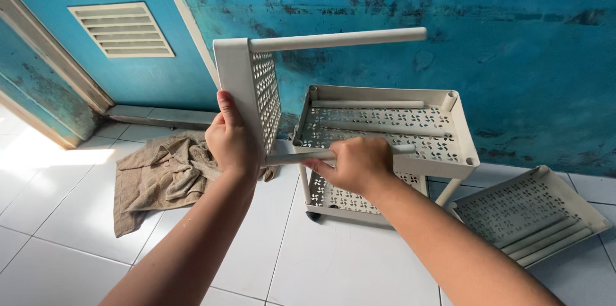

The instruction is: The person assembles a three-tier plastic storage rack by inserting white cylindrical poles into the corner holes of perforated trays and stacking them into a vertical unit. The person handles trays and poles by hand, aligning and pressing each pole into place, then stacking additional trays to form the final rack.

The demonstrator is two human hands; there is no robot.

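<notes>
My left hand point(230, 139) grips the edge of a beige perforated shelf tray point(251, 87) held up on its side in front of me. One beige tube point(340, 39) sticks out to the right from the tray's upper corner. My right hand point(354, 163) is closed around a second beige tube point(289, 157) at the tray's lower corner. Behind my hands stands a partly built beige rack point(385, 132) with two perforated shelves joined by tubes; loose tubes lie in its top shelf.
Another perforated tray point(527, 211) with several tubes in it lies on the white tiled floor point(77, 216) at the right. A crumpled brown towel point(160, 174) lies at the left. A blue wall point(500, 43) and a door with a vent point(122, 30) stand behind.
</notes>
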